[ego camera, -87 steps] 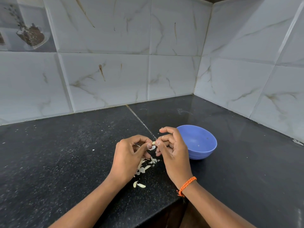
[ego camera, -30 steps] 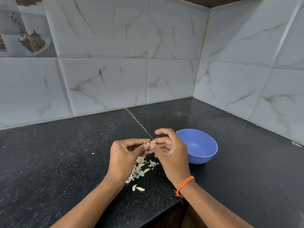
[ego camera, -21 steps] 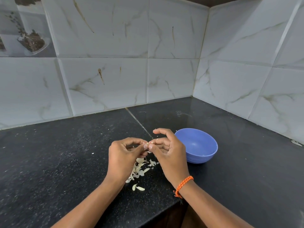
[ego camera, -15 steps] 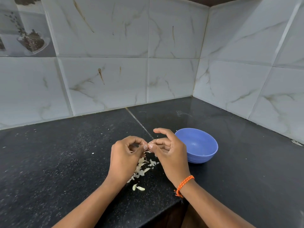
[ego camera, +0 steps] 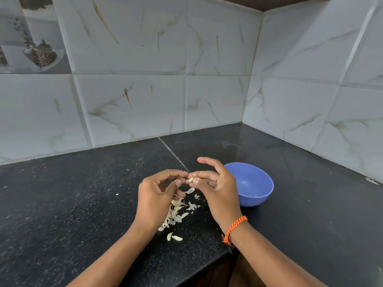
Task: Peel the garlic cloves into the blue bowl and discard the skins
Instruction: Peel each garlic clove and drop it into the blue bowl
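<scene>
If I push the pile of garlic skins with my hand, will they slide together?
Probably not neatly. The garlic skins look thin, curled and very light, so they would likely scatter or cling to fingers. A few already lie apart on the dark counter.

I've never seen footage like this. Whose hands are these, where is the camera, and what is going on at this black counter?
No machine here: a person wears a camera on the head, looking down at their own two hands. The right hand, with an orange wristband, pinches a small garlic clove at its fingertips. The left hand is curled beside it; whether it holds a bit of skin I cannot tell. Under the hands, a scatter of pale garlic skins lies on the black counter. A blue bowl stands just right of the right hand.
</scene>
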`<action>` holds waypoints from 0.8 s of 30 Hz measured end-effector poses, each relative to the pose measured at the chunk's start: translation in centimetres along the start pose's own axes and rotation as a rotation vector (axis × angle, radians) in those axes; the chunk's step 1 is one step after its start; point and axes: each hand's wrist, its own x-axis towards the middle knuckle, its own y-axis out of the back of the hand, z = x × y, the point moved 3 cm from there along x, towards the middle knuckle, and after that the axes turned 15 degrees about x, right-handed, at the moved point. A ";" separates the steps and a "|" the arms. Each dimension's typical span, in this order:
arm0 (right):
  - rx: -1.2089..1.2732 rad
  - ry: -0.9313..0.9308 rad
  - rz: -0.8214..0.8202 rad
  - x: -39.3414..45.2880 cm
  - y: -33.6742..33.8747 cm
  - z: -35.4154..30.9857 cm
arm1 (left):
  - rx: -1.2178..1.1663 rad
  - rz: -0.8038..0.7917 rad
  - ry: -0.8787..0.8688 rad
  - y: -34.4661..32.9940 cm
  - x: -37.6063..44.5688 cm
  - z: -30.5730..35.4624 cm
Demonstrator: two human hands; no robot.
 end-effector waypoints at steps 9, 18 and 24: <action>-0.323 0.096 -0.008 2.8 2.7 -4.4 | 0.077 0.045 0.036 0.8 0.6 -0.9; -0.736 -0.028 0.135 4.7 9.6 -5.3 | 0.230 -0.004 0.107 2.7 2.0 -2.2; -0.742 0.050 0.068 5.0 7.7 -5.9 | 0.262 -0.085 0.062 3.7 2.6 -0.6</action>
